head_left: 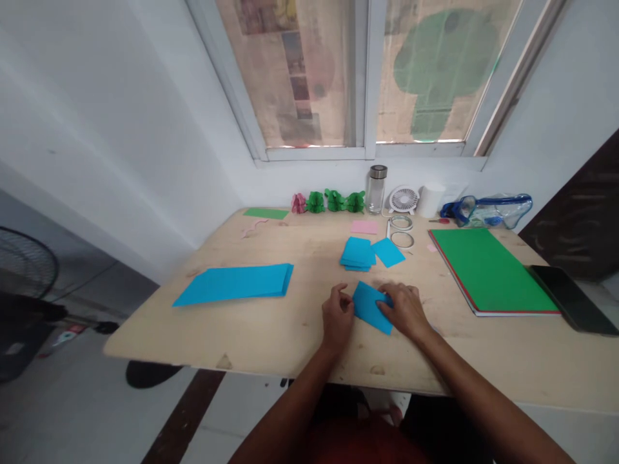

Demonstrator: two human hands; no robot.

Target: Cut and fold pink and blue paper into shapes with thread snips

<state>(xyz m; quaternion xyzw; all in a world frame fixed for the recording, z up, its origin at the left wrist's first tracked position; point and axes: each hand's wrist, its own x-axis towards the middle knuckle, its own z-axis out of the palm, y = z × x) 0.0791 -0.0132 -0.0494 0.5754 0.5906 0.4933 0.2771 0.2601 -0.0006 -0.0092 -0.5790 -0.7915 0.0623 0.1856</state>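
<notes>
A small blue paper piece (370,305) lies tilted on the wooden table (271,348) between my hands. My left hand (338,314) is at its left edge, with thumb and index finger pinched together at the paper. From the right, my right hand (403,308) rests on the upper right part of the sheet, thumb on top, the other fingers curled at the edge. Just beyond lie a small stack of blue squares (358,252) and a single blue square (388,252). Long blue strips (236,283) lie to the left.
Green and red sheets (493,270) and a dark phone (573,299) lie at the right. Along the back stand paper ornaments (335,201), a glass bottle (376,190), a white fan (403,200) and a clear pouch (498,209). Tape rolls (401,240) lie near pink paper (364,227).
</notes>
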